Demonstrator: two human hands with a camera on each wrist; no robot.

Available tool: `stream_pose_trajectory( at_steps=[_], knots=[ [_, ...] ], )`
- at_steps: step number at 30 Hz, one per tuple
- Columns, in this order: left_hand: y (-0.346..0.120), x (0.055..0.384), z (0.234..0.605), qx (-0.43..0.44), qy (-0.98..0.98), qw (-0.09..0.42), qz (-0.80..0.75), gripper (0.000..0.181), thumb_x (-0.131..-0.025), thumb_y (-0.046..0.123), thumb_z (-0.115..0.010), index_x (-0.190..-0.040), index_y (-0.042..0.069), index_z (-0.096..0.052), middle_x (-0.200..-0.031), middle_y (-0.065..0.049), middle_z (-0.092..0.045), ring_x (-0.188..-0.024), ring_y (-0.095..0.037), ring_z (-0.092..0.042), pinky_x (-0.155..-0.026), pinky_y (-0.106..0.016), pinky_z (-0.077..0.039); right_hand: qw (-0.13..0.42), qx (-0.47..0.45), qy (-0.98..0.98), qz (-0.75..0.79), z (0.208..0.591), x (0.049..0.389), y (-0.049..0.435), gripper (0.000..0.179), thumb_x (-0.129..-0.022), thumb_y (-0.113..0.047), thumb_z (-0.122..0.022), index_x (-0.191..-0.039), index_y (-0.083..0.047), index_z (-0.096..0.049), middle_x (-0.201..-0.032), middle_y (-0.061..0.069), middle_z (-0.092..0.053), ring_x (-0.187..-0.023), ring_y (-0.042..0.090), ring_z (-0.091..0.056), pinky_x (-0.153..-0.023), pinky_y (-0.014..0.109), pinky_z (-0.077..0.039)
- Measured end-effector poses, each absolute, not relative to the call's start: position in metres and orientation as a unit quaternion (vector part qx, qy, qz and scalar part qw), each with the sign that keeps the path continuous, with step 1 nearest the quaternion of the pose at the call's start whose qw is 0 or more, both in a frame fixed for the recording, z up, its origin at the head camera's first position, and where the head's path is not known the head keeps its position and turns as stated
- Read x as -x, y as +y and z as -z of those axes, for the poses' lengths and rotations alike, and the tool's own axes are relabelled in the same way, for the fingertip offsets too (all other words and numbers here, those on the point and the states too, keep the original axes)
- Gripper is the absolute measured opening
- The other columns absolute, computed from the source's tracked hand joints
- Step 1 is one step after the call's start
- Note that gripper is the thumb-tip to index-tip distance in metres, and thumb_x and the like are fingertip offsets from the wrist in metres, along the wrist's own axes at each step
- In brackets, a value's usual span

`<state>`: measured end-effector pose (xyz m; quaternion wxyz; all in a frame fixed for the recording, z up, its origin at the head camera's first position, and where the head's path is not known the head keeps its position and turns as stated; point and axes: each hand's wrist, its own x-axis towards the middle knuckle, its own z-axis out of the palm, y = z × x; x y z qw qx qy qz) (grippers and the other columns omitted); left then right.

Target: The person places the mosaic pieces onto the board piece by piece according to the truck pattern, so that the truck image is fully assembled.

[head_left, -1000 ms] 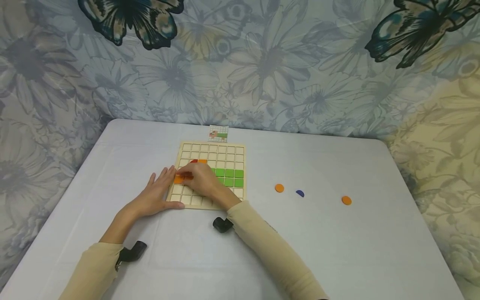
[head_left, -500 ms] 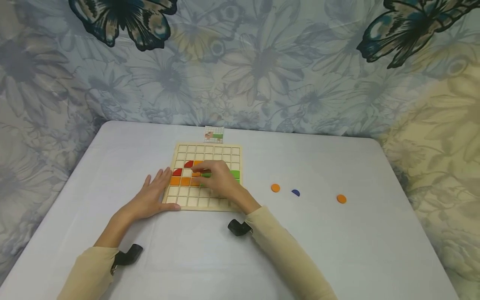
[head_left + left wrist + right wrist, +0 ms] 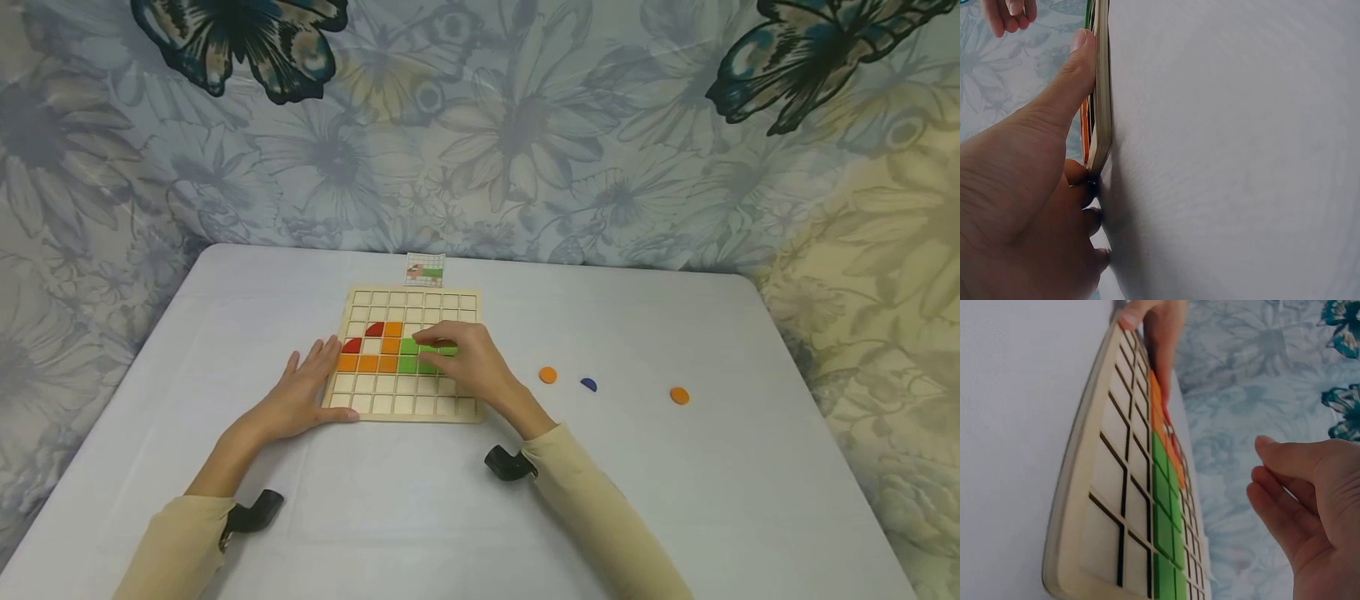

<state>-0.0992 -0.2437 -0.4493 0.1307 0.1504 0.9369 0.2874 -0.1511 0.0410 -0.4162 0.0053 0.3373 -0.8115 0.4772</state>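
A wooden grid board [image 3: 397, 406] lies flat on the table with colored tiles set in its cells. Orange squares [image 3: 367, 363] and red curved-edge pieces [image 3: 375, 330] sit at its left, green squares [image 3: 408, 364] to the right of them. My left hand [image 3: 296, 400] rests against the board's left side, fingers extended, the thumb on its front left corner. Over the green squares is my right hand [image 3: 476, 358], covering some of them in the head view. In the right wrist view, the loosely bent fingers [image 3: 1279, 512] of that hand hold nothing and stand clear of the board.
Behind the board lies a small picture card [image 3: 425, 269] with a gridded colored pattern. To the right are an orange disc [image 3: 548, 375], a blue half disc [image 3: 588, 385] and, farther off, another orange disc [image 3: 679, 396]. A floral cloth [image 3: 517, 142] hangs behind the table.
My right hand has moved rightward from the orange tiles to above the green ones, uncovering the red and orange pieces. The left hand keeps its place on the board's edge.
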Motion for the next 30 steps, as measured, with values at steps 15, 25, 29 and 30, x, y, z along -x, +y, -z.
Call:
stream_pose_trajectory(
  at_steps=[15,25,29,30],
  knots=[
    [-0.244,0.102,0.454,-0.150,0.935,0.140,-0.289,0.122,-0.075,0.055,-0.079,-0.154,-0.006,-0.009,-0.162,-0.023,-0.004,-0.149,-0.040,0.002,-0.116,-0.057,0.010,0.060,-0.283,-0.836,-0.466,0.411,0.155,0.094,0.025,-0.081,0.002,-0.077,-0.105,0.000,-0.074,-0.103,0.008,-0.073,-0.097,0.021,-0.070,-0.087,0.029,-0.056],
    [-0.244,0.103,0.449,-0.152,0.936,0.141,-0.285,0.121,-0.076,0.055,-0.078,-0.154,-0.007,-0.010,-0.162,-0.024,-0.005,-0.149,-0.041,0.001,-0.116,-0.058,0.009,0.067,-0.252,-0.851,-0.455,0.415,0.153,0.126,0.026,-0.081,-0.001,-0.077,-0.107,0.002,-0.073,-0.103,0.009,-0.073,-0.098,0.022,-0.069,-0.087,0.033,-0.056],
    [-0.244,0.101,0.449,-0.149,0.936,0.144,-0.284,0.121,-0.075,0.054,-0.078,-0.154,-0.007,-0.009,-0.162,-0.023,-0.004,-0.149,-0.041,0.002,-0.116,-0.057,0.009,0.062,-0.245,-0.855,-0.453,0.419,0.150,0.138,0.027,-0.080,0.000,-0.079,-0.106,0.003,-0.073,-0.102,0.009,-0.074,-0.096,0.022,-0.070,-0.087,0.029,-0.056],
    [-0.244,0.101,0.449,-0.147,0.936,0.146,-0.284,0.121,-0.075,0.054,-0.078,-0.154,-0.007,-0.009,-0.162,-0.023,-0.004,-0.149,-0.040,0.002,-0.116,-0.057,0.010,0.060,-0.244,-0.856,-0.452,0.421,0.148,0.141,0.027,-0.079,0.000,-0.079,-0.105,0.003,-0.073,-0.102,0.009,-0.074,-0.096,0.022,-0.070,-0.086,0.028,-0.056]
  ],
)
